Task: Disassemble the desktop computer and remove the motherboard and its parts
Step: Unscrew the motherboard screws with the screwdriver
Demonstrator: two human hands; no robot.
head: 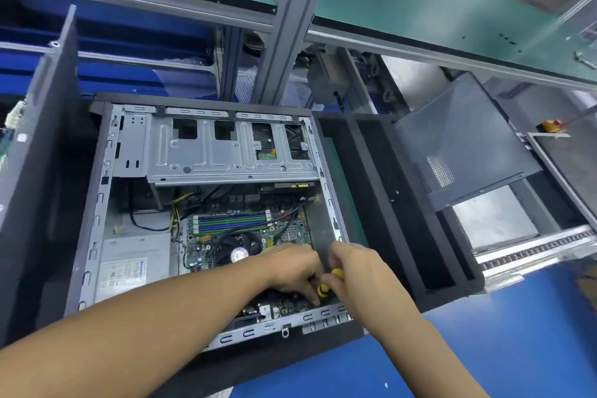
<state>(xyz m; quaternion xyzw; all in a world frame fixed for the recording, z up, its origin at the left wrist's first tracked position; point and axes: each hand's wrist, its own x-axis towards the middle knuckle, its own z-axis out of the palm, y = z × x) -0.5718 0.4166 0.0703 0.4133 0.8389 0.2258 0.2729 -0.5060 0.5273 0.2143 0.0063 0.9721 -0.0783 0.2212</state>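
Right hand [352, 271] wrapped around a yellow-and-black screwdriver [327, 284], tip down at the near right corner of the motherboard [245, 236]. Left hand [292, 268] pinches in beside the shaft, fingers on the board. The board lies flat inside the open computer case [97, 229], fan [237, 249] just behind the left hand, power supply [135, 265] to the left.

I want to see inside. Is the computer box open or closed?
Open. The computer case lies on its side with no cover, so the motherboard and fan show.
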